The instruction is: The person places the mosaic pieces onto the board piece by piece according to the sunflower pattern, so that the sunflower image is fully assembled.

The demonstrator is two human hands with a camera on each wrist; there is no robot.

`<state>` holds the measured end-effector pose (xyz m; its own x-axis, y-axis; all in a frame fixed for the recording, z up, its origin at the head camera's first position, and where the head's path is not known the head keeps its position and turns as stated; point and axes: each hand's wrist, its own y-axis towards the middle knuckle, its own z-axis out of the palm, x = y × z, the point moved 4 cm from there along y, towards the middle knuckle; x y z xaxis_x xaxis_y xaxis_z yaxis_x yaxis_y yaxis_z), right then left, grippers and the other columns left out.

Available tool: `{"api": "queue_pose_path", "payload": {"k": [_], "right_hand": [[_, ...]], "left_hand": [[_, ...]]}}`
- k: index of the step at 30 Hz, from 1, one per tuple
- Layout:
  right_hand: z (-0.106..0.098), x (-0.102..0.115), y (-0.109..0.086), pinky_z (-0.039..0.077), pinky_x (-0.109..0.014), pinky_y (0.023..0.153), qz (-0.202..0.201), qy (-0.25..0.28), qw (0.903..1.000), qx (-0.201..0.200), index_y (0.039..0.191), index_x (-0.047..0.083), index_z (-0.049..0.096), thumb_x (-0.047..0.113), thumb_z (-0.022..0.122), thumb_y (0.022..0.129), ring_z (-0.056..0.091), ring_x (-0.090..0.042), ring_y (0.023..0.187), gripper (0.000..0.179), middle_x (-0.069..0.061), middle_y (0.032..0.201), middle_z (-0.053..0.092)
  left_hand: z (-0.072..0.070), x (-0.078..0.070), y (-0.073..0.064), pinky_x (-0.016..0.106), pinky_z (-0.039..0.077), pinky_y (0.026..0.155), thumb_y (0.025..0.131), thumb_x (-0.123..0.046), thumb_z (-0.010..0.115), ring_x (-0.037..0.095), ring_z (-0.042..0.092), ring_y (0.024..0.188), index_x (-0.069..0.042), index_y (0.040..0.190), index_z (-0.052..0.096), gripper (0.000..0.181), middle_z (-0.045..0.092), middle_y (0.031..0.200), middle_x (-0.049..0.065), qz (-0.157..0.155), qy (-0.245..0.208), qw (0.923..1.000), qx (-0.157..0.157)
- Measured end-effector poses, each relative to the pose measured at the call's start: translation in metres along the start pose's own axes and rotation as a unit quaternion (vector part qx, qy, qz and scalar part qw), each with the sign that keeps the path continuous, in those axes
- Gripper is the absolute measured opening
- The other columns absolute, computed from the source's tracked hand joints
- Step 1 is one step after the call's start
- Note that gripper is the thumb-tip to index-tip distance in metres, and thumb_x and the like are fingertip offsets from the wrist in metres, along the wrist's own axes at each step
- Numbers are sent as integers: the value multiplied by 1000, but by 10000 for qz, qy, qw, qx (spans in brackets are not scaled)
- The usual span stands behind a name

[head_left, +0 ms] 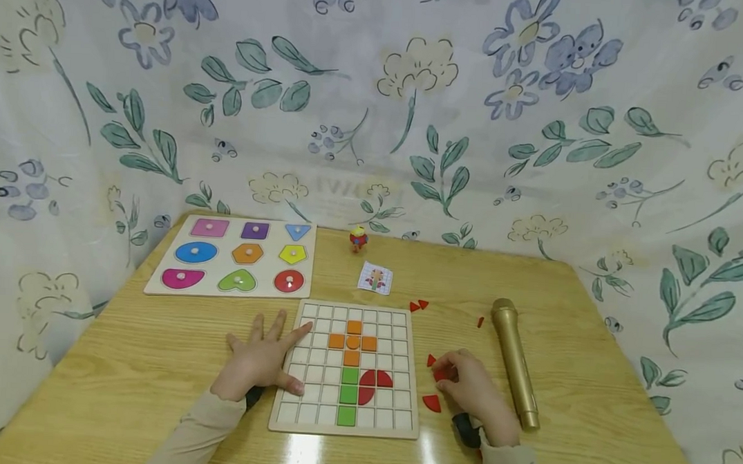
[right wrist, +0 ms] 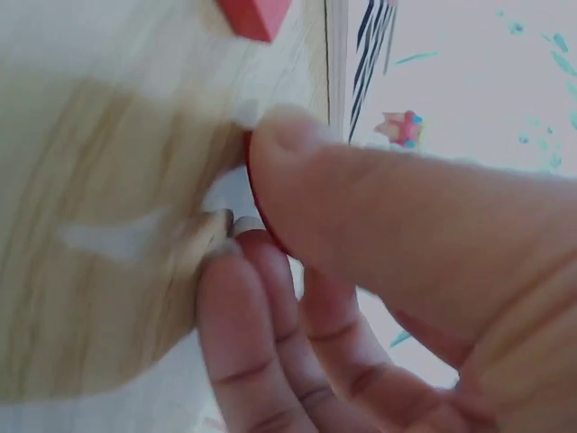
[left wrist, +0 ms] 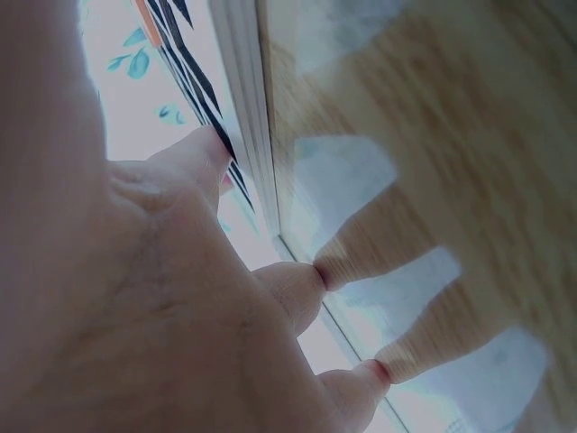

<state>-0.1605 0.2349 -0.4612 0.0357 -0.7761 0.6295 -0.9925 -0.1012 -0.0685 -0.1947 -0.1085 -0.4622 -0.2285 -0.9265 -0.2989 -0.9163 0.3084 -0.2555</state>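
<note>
A white grid board (head_left: pixel 390 399) in a pale wooden frame lies in front of me. Orange tiles (head_left: pixel 337 341) form a cross around an orange disc, green squares (head_left: pixel 349 375) run down below it, and red quarter-circles (head_left: pixel 366 396) sit beside the green. My left hand (head_left: pixel 255 362) is spread over the board's left edge, thumb and index finger on it. Right of the board, my right hand (head_left: pixel 472 385) pinches a red piece (head_left: pixel 442 375) close over the table; only its thin edge (right wrist: pixel 255 194) shows under the thumb. Another red quarter-circle (head_left: pixel 431 403) lies near that hand.
A knobbed shape puzzle (head_left: pixel 213 291) lies at the back left. Behind the board are a small figurine (head_left: pixel 359 239) and a picture card (head_left: pixel 376 278). Red triangles (head_left: pixel 418 305) lie near the board's right corner. A gold microphone (head_left: pixel 516 363) lies at the right.
</note>
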Motion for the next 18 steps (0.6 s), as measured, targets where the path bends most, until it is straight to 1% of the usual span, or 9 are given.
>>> {"api": "queue_pose_path", "payload": {"k": [4,9,12,15,18], "right_hand": [[1,0,0,46,-22,68,109,12,9999,-111,92,12,69,-2,75,79,54,-11,79,20,-2,91,58],[3,2,2,48,-23,70,88,160,9996,-203,92,13,71,-4,73,79,59,-10,80,22,1,91,69],[4,4,6,49,-25,71,70,200,9995,-236,92,13,71,-3,75,78,61,-10,80,22,1,88,70],[3,2,13,49,-26,69,49,246,9996,-158,91,9,68,-1,78,76,60,-11,77,20,-2,85,68],[1,0,24,48,-25,65,22,446,9990,33,90,4,65,1,77,77,58,-12,74,19,-5,81,66]], "left_hand": [[3,0,0,91,9,87,56,-62,81,64,7,139,-29,152,30,113,12,159,28,-19,-34,10000,23],[2,1,-1,91,10,88,56,-62,81,64,7,139,-28,152,30,113,12,160,27,-30,-21,10000,3],[0,2,-2,91,10,87,56,-62,81,64,8,139,-28,152,30,113,13,159,27,-23,-8,10000,-14],[0,1,-1,91,10,87,56,-62,81,64,8,139,-28,152,30,113,13,159,27,-17,27,10000,-15],[1,-1,-1,91,10,87,57,-62,81,64,8,139,-29,152,30,112,13,160,27,-29,42,10000,9]]}}
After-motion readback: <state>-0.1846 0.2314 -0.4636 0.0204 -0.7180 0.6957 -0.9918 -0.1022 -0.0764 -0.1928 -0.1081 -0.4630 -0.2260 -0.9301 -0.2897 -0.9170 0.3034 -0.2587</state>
